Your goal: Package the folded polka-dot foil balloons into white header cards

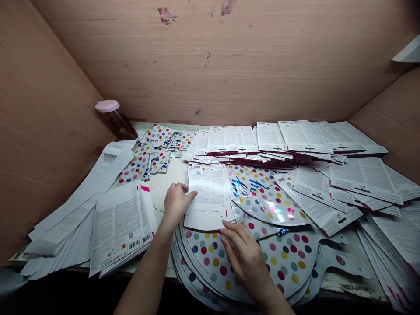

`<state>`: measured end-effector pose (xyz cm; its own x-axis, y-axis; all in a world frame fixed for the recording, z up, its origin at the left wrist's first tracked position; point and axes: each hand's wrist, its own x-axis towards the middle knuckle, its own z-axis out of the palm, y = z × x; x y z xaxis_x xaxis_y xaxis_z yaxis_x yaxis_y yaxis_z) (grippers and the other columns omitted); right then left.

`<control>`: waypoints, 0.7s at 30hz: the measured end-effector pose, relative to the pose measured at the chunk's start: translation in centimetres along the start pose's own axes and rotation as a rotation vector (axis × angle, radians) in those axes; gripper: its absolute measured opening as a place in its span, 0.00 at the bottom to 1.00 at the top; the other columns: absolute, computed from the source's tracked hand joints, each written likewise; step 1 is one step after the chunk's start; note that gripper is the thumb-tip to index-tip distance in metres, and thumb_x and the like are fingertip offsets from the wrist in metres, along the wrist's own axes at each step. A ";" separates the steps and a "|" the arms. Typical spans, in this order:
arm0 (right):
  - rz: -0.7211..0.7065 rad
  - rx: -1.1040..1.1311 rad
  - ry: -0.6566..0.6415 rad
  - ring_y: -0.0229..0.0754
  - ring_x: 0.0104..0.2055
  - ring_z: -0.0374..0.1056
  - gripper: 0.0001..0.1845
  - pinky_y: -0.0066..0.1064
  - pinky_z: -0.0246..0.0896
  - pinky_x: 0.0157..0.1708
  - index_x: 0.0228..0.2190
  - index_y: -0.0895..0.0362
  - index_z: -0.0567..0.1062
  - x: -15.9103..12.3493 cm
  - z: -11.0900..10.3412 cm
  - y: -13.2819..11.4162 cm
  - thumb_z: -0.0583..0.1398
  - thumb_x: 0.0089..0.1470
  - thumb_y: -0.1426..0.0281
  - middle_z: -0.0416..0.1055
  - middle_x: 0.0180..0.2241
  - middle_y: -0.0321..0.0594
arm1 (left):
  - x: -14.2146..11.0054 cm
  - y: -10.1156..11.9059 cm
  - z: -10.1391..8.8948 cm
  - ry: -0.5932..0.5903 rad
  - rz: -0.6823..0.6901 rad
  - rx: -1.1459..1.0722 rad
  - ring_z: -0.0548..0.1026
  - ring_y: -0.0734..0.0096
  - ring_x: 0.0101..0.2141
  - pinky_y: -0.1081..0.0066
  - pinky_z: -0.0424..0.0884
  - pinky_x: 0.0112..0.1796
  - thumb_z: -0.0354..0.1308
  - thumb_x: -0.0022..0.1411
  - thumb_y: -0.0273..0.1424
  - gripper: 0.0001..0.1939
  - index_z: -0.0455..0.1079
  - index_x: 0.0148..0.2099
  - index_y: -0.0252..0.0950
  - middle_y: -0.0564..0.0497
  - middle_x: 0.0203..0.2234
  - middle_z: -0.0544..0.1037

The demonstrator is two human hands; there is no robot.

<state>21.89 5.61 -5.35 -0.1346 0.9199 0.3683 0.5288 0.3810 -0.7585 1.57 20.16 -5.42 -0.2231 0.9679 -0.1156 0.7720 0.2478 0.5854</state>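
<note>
My left hand (176, 200) rests with curled fingers on the left edge of a white printed card (207, 197) lying in the middle of the table. My right hand (244, 253) lies flat, fingers stretched, on a stack of flat polka-dot foil balloons (285, 258) at the near edge, its fingertips touching the card's lower edge. A folded shiny polka-dot balloon (267, 199) lies just right of the card.
Stacks of white printed cards lie at the left (121, 225), along the back (295, 138) and at the right (364, 175). More polka-dot pieces (154, 151) sit back left by a pink-lidded jar (113, 118). Brown board walls (229, 61) enclose the table.
</note>
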 end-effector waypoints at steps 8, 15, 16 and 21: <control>0.742 0.933 0.061 0.50 0.57 0.67 0.21 0.47 0.58 0.61 0.49 0.56 0.71 0.5 2.5 -0.3 0.60 0.59 0.57 0.71 0.53 0.48 | -1.3 -0.6 0.6 -0.032 -0.009 -0.266 0.75 0.60 0.33 0.63 0.69 0.37 0.62 0.53 0.40 0.18 0.64 0.42 0.37 0.50 0.30 0.76; 0.870 1.315 0.211 0.53 0.58 0.67 0.21 0.50 0.53 0.64 0.48 0.59 0.73 0.0 2.7 -0.4 0.63 0.55 0.63 0.72 0.52 0.51 | -5.3 -0.8 -0.8 -0.277 0.024 -0.702 0.75 0.69 0.27 0.70 0.71 0.29 0.58 0.58 0.47 0.20 0.65 0.42 0.36 0.54 0.27 0.74; 0.853 1.338 0.221 0.53 0.58 0.67 0.20 0.50 0.54 0.64 0.48 0.58 0.73 -0.1 2.6 -0.4 0.62 0.56 0.63 0.72 0.52 0.51 | -6.2 -0.6 -1.2 -0.294 0.030 -0.749 0.75 0.70 0.27 0.70 0.72 0.30 0.56 0.60 0.46 0.18 0.65 0.42 0.37 0.54 0.28 0.74; 0.881 1.393 0.293 0.47 0.47 0.74 0.14 0.44 0.67 0.55 0.42 0.57 0.76 0.4 2.4 -1.2 0.63 0.55 0.63 0.77 0.42 0.46 | -10.5 -0.9 -2.6 -0.303 0.044 -0.933 0.77 0.69 0.34 0.71 0.75 0.36 0.60 0.61 0.41 0.13 0.65 0.41 0.38 0.52 0.34 0.78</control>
<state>19.21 5.73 -5.64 0.0134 0.8969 -0.4420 -0.7667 -0.2746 -0.5803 1.63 9.64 -2.61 0.0576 0.9774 -0.2035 -0.0334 0.2056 0.9781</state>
